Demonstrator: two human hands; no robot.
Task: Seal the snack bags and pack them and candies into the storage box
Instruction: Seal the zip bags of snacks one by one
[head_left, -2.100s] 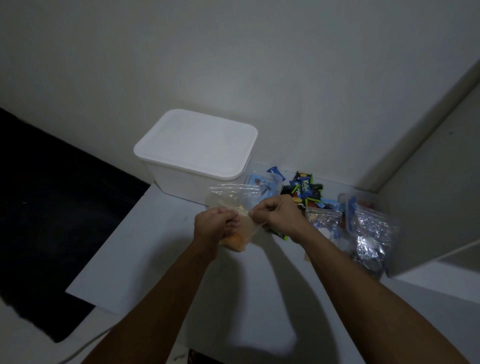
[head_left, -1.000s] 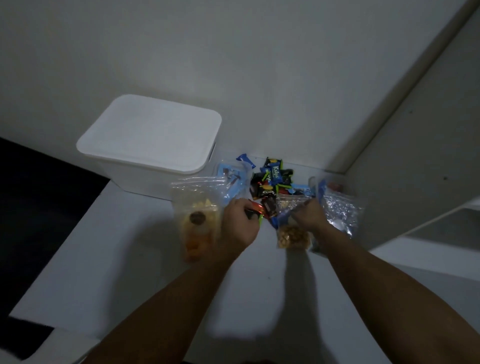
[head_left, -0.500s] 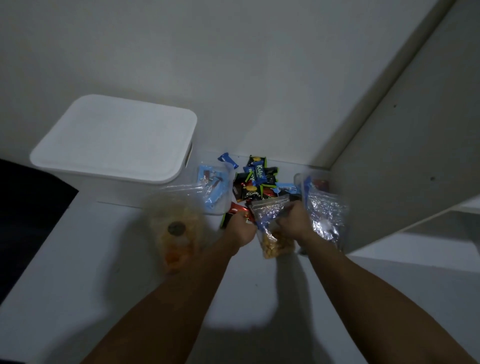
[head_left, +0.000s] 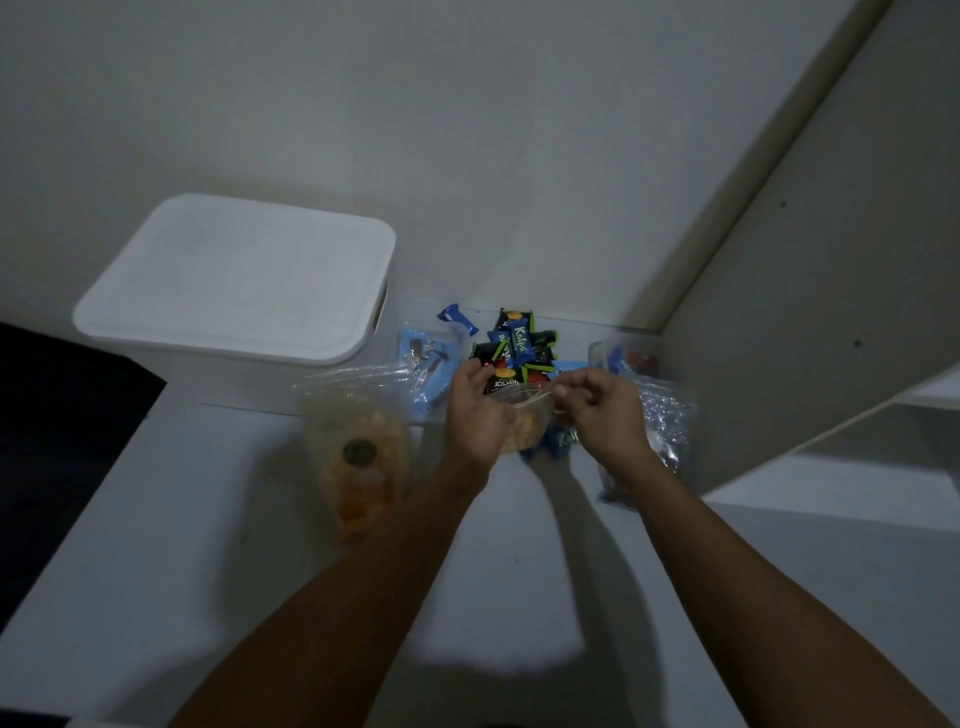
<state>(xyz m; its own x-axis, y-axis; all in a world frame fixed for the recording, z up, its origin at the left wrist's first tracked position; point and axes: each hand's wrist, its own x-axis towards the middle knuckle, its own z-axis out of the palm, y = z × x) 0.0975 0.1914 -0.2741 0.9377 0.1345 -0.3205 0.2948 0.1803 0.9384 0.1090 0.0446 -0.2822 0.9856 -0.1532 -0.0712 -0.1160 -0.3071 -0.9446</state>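
Note:
I hold a small clear zip bag of orange-brown snacks (head_left: 524, 428) above the table between both hands. My left hand (head_left: 475, 410) grips its left side, and my right hand (head_left: 597, 410) pinches the top edge at the right. A larger clear bag of yellow and orange snacks (head_left: 358, 457) lies flat on the table to the left. Behind my hands sits a pile of wrapped candies (head_left: 514, 343) in blue, black and green. The white storage box (head_left: 244, 280) stands at the back left with its lid on.
A blue-printed bag (head_left: 428, 364) lies beside the box. More clear bags (head_left: 665, 415) lie to the right against a grey slanted panel (head_left: 810, 312). The white table (head_left: 156, 545) drops off to a dark floor on the left.
The big snack bag was laid down on the left. Both hands went to the small bag by the candy pile and lifted it; my right hand now pinches its top edge.

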